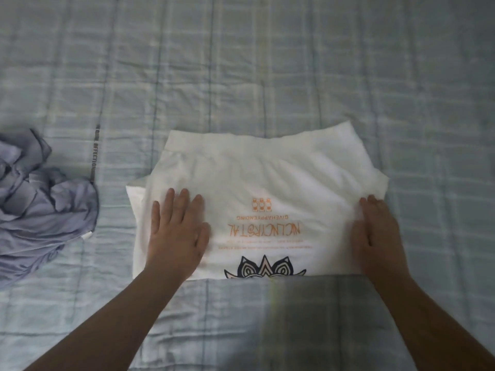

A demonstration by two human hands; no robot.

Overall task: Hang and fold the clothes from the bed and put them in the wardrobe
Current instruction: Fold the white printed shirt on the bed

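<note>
White T-shirt (267,178), print up, lies part-folded on the bed (267,62), the left hand (176,231) pressing flat on its left side with fingers straight and the right hand (377,234) resting on its right edge, fingers seemingly straight though blurred. Folding looks midway: next probably one more fold, then a two-handed lift to the wardrobe, with the crumpled lilac garment (40,204) at left not yet folded.

the folded shirt (257,188) is white with orange letters and a black flower print; bedcover (321,62) pale blue-grey checked; crumpled garment (40,196) lavender.
</note>
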